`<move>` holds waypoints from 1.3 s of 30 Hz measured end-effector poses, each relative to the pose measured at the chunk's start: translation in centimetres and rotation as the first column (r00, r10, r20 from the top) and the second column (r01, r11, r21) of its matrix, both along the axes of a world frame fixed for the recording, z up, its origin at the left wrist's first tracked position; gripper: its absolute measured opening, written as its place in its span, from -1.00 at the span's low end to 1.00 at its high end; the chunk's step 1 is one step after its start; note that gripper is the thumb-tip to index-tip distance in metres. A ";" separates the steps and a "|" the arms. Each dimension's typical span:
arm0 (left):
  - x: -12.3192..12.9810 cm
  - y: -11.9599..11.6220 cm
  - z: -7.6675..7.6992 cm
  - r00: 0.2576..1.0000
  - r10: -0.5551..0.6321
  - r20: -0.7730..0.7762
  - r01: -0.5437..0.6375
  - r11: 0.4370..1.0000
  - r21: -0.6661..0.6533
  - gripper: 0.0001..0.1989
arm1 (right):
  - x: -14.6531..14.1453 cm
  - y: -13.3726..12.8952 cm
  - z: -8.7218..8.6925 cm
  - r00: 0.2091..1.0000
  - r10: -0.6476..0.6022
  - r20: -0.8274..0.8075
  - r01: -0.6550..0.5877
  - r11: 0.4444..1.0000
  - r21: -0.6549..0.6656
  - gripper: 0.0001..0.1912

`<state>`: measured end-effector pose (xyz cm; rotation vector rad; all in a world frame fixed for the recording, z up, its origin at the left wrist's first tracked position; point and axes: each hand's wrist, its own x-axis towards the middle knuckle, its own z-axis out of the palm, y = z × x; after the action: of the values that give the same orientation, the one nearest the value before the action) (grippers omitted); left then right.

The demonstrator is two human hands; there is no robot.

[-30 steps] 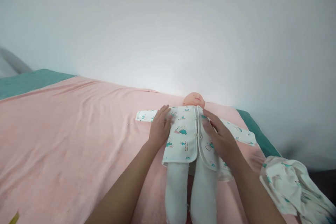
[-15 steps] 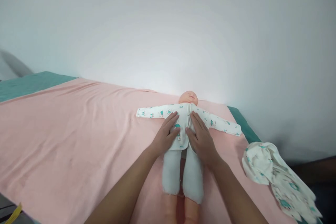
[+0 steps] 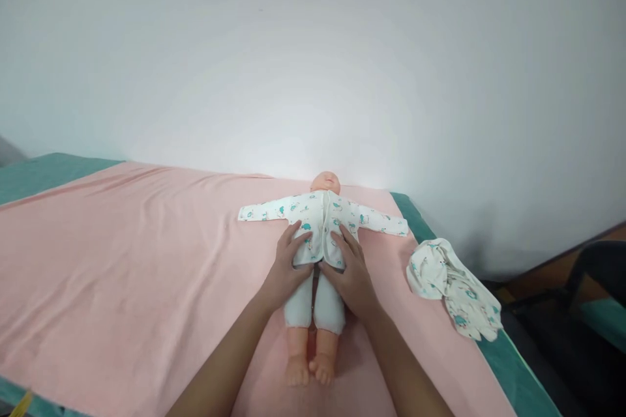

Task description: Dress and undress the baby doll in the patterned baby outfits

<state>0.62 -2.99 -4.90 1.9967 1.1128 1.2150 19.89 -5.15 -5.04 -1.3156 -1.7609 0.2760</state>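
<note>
A baby doll (image 3: 325, 181) lies on its back, head toward the wall and bare feet toward me. It wears a white printed jacket (image 3: 317, 207) with both sleeves stretched out sideways. Its upper legs are white and soft-looking. My left hand (image 3: 288, 264) rests on the lower left side of the jacket, fingers spread. On the lower right side lies my right hand (image 3: 348, 268), its fingers also apart. Both thumbs point inward near the jacket's bottom hem, where the front edges meet. Neither hand grips the cloth.
A pink sheet (image 3: 122, 273) with wrinkles covers the green bed surface (image 3: 63, 169). Crumpled printed baby clothing (image 3: 454, 287) lies at the right edge. The white wall (image 3: 313, 65) stands behind. A dark chair-like object (image 3: 587, 273) is at the far right.
My hands have slid down from the doll's chest to the jacket's lower hem, and the fingers have spread. The view has shifted, so the doll's feet now show.
</note>
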 end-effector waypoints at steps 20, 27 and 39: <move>-2.4 1.2 -1.4 0.270 0.554 0.788 -0.149 0.832 -0.534 -0.65 | 4.5 -1.5 -0.3 0.400 -0.296 -0.867 0.258 0.944 -0.204 -0.60; -3.3 -1.5 -1.5 0.415 0.483 0.771 -0.138 0.871 -0.471 -0.79 | 10.2 -7.4 1.9 0.791 -0.461 -0.402 0.432 0.886 -0.166 -0.66; -4.1 -3.7 -1.0 0.814 0.456 0.360 -0.253 0.836 -0.487 -0.57 | 17.5 -14.0 3.9 0.626 -0.559 0.544 0.747 0.630 -0.212 -0.40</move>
<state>-3.45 -6.73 -5.93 1.1111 1.3935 1.4003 37.38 -19.12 -1.10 -2.4268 -1.4223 -0.0940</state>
